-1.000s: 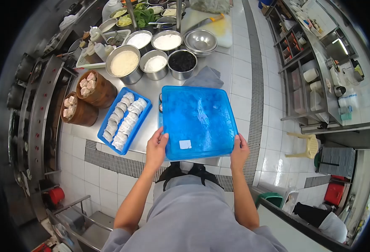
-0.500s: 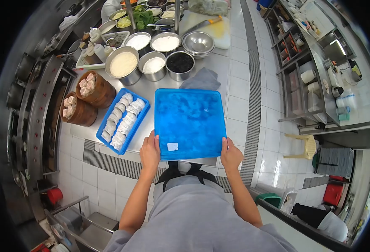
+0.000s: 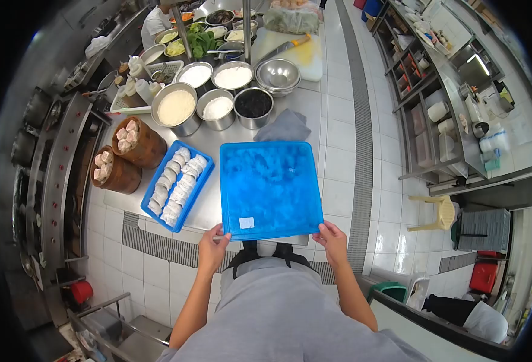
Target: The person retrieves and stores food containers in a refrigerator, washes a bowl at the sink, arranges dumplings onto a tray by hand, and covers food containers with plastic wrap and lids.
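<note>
A square blue lid [image 3: 271, 190] with a small white label lies flat at the front edge of the steel table [image 3: 209, 140]; what is under it is hidden. My left hand [image 3: 213, 246] pinches its near left corner. At the near right corner, my right hand [image 3: 332, 241] grips the lid with thumb and fingers. Just left of the lid is a blue tray [image 3: 201, 186] holding two rows of white wrapped dumplings [image 3: 180, 190]. A grey cloth [image 3: 284, 125] lies crumpled beyond the lid's far edge.
Two wooden steamers [image 3: 139, 146] with dumplings stand at the left. Behind are steel bowls, one with dark strips [image 3: 253, 103], squeeze bottles [image 3: 139, 69], and a knife [image 3: 284, 46] on a board [image 3: 308, 57]. Other people are partly visible at top left [image 3: 155, 24] and lower right [image 3: 486, 320].
The blue lid has shifted left and settled flat over the table's front edge, covering the round items seen beside it earlier. Both hands have slid to its near corners. The view has tilted slightly.
</note>
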### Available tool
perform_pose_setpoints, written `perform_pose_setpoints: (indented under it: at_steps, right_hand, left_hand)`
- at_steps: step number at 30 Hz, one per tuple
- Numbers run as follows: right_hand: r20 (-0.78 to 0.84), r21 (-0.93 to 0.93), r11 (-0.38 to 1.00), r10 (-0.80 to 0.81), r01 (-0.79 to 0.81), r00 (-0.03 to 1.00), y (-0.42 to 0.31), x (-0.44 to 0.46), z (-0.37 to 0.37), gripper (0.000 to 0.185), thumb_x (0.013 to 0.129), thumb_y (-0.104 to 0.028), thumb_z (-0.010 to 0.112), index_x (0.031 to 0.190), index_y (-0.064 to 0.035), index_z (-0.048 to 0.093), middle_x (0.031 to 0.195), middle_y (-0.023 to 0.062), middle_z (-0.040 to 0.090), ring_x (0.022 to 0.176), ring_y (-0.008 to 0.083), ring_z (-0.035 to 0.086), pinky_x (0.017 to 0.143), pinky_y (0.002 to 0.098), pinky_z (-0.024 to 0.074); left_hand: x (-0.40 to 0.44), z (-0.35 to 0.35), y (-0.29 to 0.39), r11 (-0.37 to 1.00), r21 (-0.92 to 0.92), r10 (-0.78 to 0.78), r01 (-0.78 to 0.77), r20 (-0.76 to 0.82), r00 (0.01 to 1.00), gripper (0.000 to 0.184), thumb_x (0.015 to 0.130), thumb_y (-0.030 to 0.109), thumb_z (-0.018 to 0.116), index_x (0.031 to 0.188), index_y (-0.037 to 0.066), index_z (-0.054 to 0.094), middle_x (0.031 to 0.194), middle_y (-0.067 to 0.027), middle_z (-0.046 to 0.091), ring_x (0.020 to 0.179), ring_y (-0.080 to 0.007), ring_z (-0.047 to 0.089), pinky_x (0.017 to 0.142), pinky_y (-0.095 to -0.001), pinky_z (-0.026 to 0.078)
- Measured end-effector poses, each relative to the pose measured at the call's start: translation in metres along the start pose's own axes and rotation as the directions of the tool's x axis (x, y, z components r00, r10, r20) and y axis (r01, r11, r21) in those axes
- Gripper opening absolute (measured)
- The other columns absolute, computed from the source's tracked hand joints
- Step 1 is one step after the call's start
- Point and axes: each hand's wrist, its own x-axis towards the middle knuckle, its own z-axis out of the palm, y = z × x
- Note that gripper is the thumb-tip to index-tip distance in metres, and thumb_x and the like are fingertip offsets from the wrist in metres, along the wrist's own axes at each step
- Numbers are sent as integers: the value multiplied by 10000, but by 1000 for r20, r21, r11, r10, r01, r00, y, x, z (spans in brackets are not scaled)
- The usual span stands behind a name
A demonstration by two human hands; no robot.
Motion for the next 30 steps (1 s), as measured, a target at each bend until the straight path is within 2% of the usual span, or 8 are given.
perform_pose_setpoints:
  at_steps: [2,5,8,12,14,18,26,30]
  right_hand:
    - [27,98,990,98,-100,995,-1,1,-2,402,940,-160,710,1244,66,577,1025,86,678,853,196,678,791,342,596]
    - [11,145,973,181,-181,983,-7,-1,1,348,938,-144,709,1196,49,579,1008,86,669,845,202,672,809,360,596]
    - [69,131,969,201,-209,977,-2,5,-6,283,967,-200,679,1143,3,588,988,76,675,875,210,674,830,366,579]
    - [110,195,949,229,-247,967,3,8,-4,286,965,-236,688,1109,-10,588,943,78,668,854,207,675,798,360,584]
    - [-35,112,975,198,-193,980,-1,6,5,309,930,-247,735,1061,1,606,885,71,645,788,188,663,758,362,594]
    - [-84,5,997,79,-79,993,-11,-3,16,316,914,-271,756,1019,-11,611,850,68,639,762,185,662,743,342,589]
    - [-6,172,979,115,-112,993,3,13,6,277,911,-216,757,1002,4,615,852,68,641,733,185,634,685,321,543]
    - [-18,172,980,104,-100,994,3,13,6,258,908,-197,758,997,3,621,850,62,639,749,188,633,699,324,535]
  left_hand:
    - [-1,-2,-6,958,-217,-178,189,70,982,355,890,74,726,1200,-74,636,992,-114,680,843,-176,696,757,-289,567]
    - [6,-5,-13,873,-382,-262,304,158,952,356,891,61,724,1193,-91,613,1020,-116,661,860,-198,692,783,-295,587]
    - [6,-7,-11,835,-455,-260,310,171,950,341,888,42,715,1180,-97,610,1020,-123,671,863,-199,693,792,-295,587]
    - [5,-7,-12,813,-491,-265,313,167,950,329,880,28,711,1173,-97,625,972,-112,681,833,-180,690,776,-284,584]
    - [7,-7,-14,835,-455,-261,310,170,950,329,882,33,710,1171,-97,622,987,-117,673,836,-181,688,780,-283,586]
    - [5,0,-16,848,-445,-247,286,146,958,324,883,34,709,1164,-99,622,983,-117,669,843,-184,687,776,-282,586]
    - [8,1,-20,831,-485,-243,272,123,962,313,876,14,711,1149,-98,607,970,-124,669,836,-194,684,774,-296,587]
    - [10,0,-21,828,-498,-224,257,128,966,283,899,20,698,1140,-85,593,956,-117,671,827,-196,685,777,-298,585]
